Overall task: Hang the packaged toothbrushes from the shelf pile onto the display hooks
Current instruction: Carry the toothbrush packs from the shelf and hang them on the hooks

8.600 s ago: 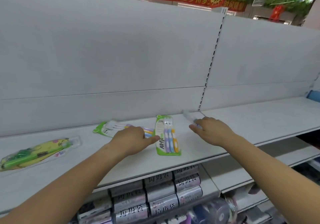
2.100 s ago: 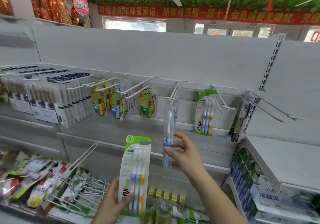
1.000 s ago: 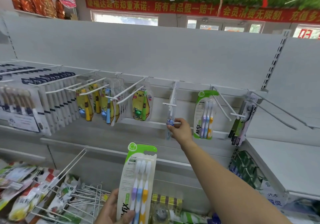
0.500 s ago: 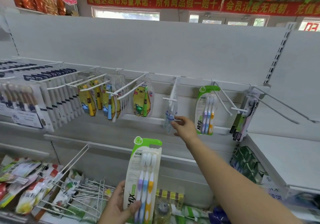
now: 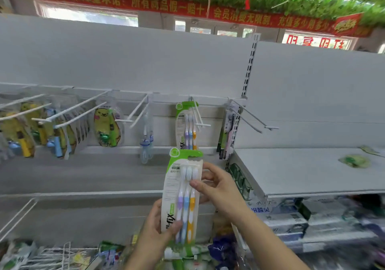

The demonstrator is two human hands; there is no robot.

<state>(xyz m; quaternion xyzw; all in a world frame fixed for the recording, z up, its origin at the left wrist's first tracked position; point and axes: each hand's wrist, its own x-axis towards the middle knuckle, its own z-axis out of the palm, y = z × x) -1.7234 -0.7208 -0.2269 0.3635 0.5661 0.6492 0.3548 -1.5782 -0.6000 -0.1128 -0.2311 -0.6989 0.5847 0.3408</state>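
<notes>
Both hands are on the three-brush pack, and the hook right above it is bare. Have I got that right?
Not quite. The left hand and right hand do hold the three-brush pack, but the hook above it is not bare: a matching green pack hangs on it, as the head view shows.

right hand [image 5: 221, 193] returned, pinching three-pack [image 5: 174, 188] (midway)
</notes>
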